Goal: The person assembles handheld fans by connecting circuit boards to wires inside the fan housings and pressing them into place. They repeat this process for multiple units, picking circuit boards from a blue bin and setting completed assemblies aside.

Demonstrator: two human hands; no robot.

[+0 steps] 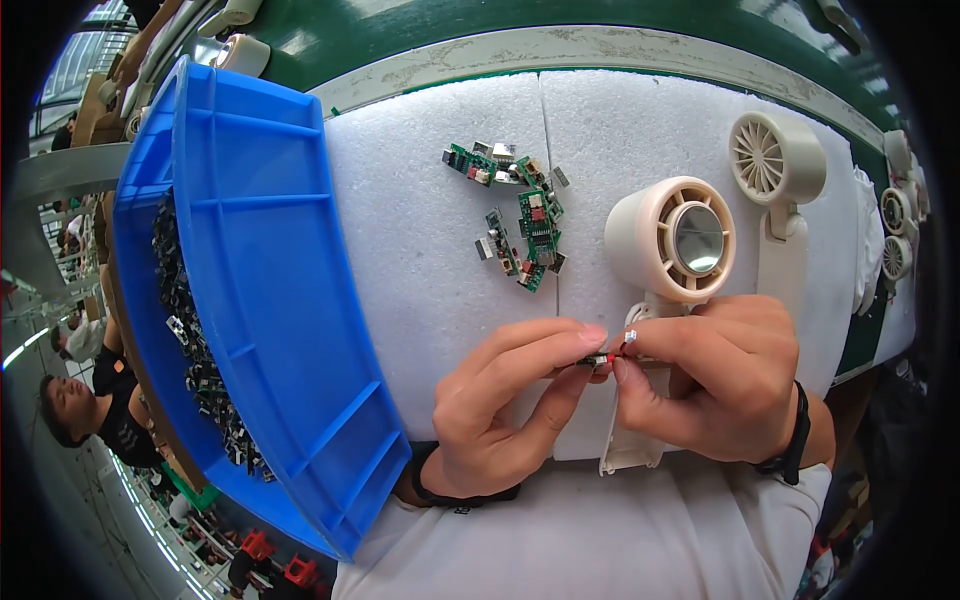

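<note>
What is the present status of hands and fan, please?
Left hand pinching circuit board; right hand pinching red part beside it. Fan partly hidden by hands. Loose boards clear of hands.

Spreading out as white foam (420,240) in two sheets, meeting along a seam. Carrying a loose curve of green boards (537,225), partly overlapping, mostly left of the seam but crossing it. Bearing a cream near fan (667,242) on the right sheet, showing a round grille around a silvery hub, with a handle partly hidden. Bearing a far fan (777,160) beyond it to the right, lying with its grille turned left. Edging the far side with a scuffed pale rail (440,72), giving way to a green surface (480,25) past that.
</note>
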